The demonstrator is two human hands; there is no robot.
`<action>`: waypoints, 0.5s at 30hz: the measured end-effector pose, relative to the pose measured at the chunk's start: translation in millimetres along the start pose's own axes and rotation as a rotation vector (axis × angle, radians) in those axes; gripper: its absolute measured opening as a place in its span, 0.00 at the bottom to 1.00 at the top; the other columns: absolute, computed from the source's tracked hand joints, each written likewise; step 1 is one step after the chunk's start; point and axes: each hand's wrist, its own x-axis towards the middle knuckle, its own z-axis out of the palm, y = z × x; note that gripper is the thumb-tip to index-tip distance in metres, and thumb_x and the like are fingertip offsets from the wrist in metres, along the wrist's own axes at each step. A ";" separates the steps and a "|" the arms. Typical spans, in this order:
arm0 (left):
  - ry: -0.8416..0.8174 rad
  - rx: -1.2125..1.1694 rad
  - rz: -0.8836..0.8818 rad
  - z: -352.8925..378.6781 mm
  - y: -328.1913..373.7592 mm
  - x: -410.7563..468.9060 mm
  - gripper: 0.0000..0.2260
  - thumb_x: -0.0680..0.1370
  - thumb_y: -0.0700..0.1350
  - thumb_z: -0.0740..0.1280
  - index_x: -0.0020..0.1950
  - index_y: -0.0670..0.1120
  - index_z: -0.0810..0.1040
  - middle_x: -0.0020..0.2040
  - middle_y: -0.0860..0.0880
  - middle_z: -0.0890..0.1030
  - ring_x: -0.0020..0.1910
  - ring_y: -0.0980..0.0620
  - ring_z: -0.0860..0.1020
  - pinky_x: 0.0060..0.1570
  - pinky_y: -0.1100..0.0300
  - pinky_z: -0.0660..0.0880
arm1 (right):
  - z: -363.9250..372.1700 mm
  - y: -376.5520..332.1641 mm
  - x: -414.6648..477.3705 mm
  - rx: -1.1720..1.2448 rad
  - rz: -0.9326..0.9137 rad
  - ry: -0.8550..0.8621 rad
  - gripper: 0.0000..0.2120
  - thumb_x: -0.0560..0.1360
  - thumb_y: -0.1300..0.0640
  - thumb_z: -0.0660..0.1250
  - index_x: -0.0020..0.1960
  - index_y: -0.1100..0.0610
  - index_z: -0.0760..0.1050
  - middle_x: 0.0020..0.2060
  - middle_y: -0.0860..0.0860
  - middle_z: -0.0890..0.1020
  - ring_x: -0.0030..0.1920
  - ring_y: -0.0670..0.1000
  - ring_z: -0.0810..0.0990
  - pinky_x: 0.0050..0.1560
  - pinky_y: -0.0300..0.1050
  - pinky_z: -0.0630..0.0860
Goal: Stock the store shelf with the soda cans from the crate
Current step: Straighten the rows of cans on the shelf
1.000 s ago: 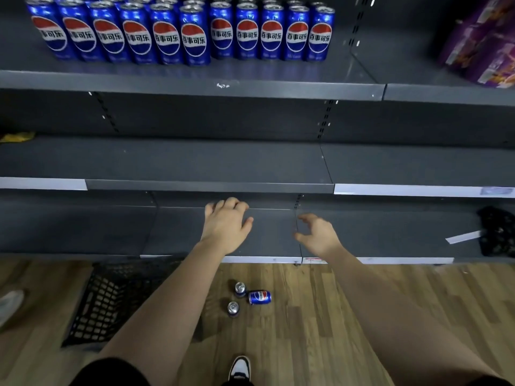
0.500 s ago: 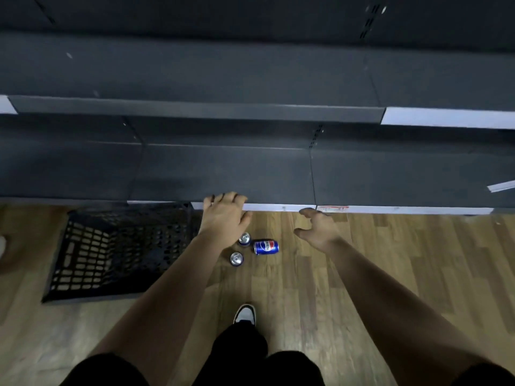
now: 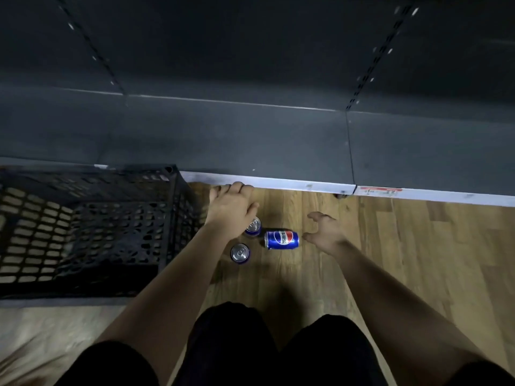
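Reaching down over the wooden floor (image 3: 418, 260), both hands are empty: the left hand (image 3: 231, 210), palm down with fingers loosely extended, hangs above and partly hides one upright Pepsi can (image 3: 254, 227), while the right hand (image 3: 324, 232) spreads thumb and fingers just beside a tipped Pepsi can (image 3: 281, 240) lying on its side. A second upright can (image 3: 240, 252) stands near the left wrist. The black plastic crate (image 3: 167, 218) sits to the left, close against the dark bottom shelf (image 3: 250, 140).
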 end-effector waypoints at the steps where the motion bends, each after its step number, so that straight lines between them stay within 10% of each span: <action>1: -0.001 -0.006 -0.007 12.3 -3.5 5.2 0.20 0.81 0.55 0.55 0.70 0.49 0.67 0.66 0.48 0.72 0.65 0.46 0.69 0.66 0.48 0.58 | 9.6 6.0 11.5 -0.012 -0.003 -0.001 0.31 0.74 0.54 0.72 0.73 0.56 0.65 0.67 0.55 0.74 0.65 0.55 0.74 0.52 0.40 0.69; 15: 0.031 -0.030 -0.027 145.0 -40.8 6.3 0.20 0.80 0.56 0.56 0.70 0.50 0.68 0.67 0.48 0.71 0.66 0.45 0.69 0.68 0.48 0.58 | 122.4 70.8 102.6 -0.059 0.016 -0.053 0.27 0.73 0.56 0.73 0.70 0.55 0.70 0.61 0.56 0.78 0.60 0.56 0.76 0.53 0.42 0.70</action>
